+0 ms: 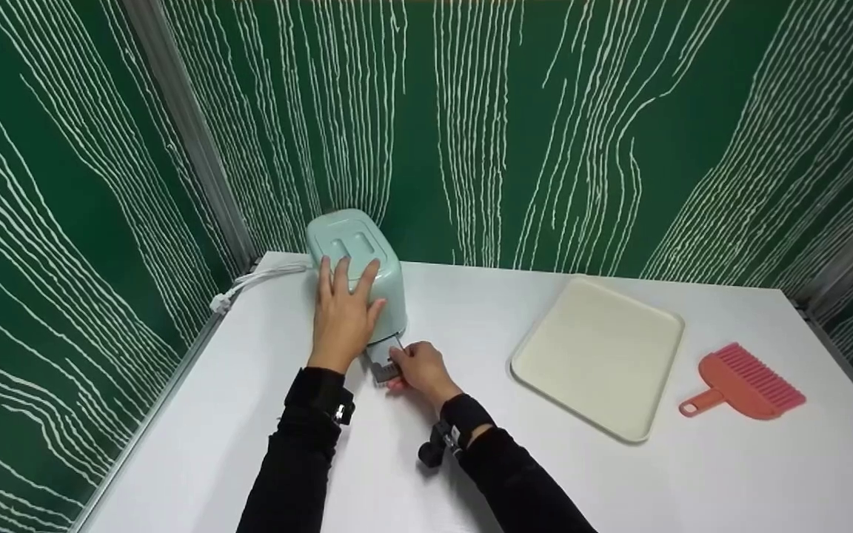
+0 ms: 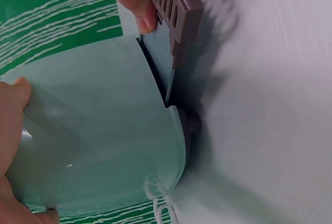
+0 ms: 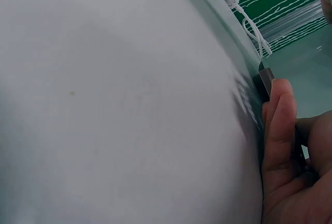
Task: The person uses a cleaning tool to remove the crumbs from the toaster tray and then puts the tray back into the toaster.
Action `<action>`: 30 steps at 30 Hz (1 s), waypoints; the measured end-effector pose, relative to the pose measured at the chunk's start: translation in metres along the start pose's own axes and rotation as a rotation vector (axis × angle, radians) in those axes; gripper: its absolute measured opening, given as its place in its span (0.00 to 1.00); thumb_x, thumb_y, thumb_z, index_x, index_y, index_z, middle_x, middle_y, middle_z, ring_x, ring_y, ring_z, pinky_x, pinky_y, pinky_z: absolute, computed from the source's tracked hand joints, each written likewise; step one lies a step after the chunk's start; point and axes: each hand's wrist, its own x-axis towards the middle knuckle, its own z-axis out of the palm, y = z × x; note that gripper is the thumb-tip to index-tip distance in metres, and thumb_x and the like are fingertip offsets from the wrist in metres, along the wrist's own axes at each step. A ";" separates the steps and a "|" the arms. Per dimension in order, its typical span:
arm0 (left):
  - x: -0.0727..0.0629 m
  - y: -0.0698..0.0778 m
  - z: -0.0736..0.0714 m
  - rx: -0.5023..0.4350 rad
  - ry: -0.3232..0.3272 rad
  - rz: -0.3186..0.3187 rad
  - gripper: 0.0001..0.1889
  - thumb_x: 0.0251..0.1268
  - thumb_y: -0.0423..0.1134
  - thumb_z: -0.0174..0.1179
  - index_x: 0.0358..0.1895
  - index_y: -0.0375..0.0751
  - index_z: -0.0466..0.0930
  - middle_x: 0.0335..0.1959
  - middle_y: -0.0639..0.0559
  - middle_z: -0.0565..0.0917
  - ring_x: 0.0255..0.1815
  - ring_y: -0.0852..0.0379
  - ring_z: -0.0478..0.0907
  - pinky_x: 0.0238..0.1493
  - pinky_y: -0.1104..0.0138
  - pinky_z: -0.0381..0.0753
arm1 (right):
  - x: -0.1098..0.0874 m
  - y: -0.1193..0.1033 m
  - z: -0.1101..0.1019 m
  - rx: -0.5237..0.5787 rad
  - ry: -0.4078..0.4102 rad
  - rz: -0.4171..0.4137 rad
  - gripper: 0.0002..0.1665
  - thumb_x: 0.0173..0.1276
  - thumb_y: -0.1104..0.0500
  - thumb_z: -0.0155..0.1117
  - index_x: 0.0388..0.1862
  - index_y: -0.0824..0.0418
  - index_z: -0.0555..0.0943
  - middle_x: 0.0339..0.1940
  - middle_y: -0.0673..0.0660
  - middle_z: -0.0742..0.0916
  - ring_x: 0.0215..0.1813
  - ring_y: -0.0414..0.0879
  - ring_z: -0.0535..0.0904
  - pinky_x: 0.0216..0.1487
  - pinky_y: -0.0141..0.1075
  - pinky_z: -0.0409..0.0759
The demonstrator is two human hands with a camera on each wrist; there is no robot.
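A pale green toaster [image 1: 389, 289] stands at the back left of the white table, its two slots facing up. On its top my left hand [image 1: 341, 322] rests with fingers spread, the thumb toward the right side. From the base of the near end a crumb tray [image 2: 179, 9] sticks out, its inner part hidden inside the toaster. My right hand [image 1: 426, 370] pinches the tray's grey-brown slotted handle. In the right wrist view, the fingers [image 3: 280, 125] lie along that handle, close over the tabletop.
A cream tray [image 1: 597, 355] lies right of the toaster. Farther right is a red brush [image 1: 748, 385] with pink bristles. The toaster's white cord and plug [image 1: 223, 302] lie at the table's left edge. Green walls with white streaks stand behind and at both sides.
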 end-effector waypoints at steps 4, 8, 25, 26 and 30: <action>-0.001 0.001 0.002 -0.012 -0.007 -0.001 0.32 0.78 0.50 0.64 0.81 0.55 0.68 0.80 0.28 0.64 0.86 0.23 0.49 0.82 0.36 0.63 | -0.006 0.002 -0.002 0.009 -0.005 0.000 0.19 0.84 0.56 0.60 0.29 0.62 0.79 0.17 0.51 0.84 0.14 0.34 0.81 0.22 0.27 0.82; -0.001 0.001 0.001 -0.019 -0.014 -0.005 0.32 0.78 0.50 0.64 0.81 0.56 0.68 0.81 0.28 0.64 0.87 0.23 0.48 0.82 0.36 0.63 | -0.009 0.004 -0.003 0.005 -0.009 -0.012 0.19 0.84 0.56 0.60 0.30 0.62 0.79 0.18 0.51 0.85 0.15 0.34 0.81 0.22 0.27 0.82; -0.003 0.001 0.000 -0.019 0.048 0.033 0.30 0.78 0.48 0.64 0.80 0.52 0.70 0.78 0.27 0.65 0.85 0.22 0.52 0.81 0.36 0.65 | -0.023 0.009 -0.009 -0.017 -0.027 -0.052 0.19 0.85 0.56 0.59 0.31 0.64 0.80 0.17 0.51 0.84 0.15 0.34 0.82 0.22 0.28 0.83; -0.003 0.002 0.000 -0.021 0.043 0.029 0.31 0.78 0.48 0.64 0.80 0.52 0.70 0.78 0.27 0.65 0.85 0.22 0.51 0.82 0.36 0.65 | -0.024 0.009 -0.009 -0.014 -0.029 -0.047 0.19 0.85 0.56 0.59 0.32 0.64 0.80 0.17 0.51 0.84 0.15 0.34 0.82 0.22 0.28 0.83; -0.002 0.002 -0.001 -0.021 0.023 0.018 0.31 0.79 0.49 0.64 0.80 0.53 0.69 0.79 0.27 0.64 0.86 0.22 0.50 0.82 0.36 0.64 | -0.027 0.011 -0.011 -0.013 -0.032 -0.055 0.18 0.84 0.57 0.59 0.35 0.68 0.82 0.18 0.53 0.86 0.15 0.34 0.82 0.22 0.29 0.84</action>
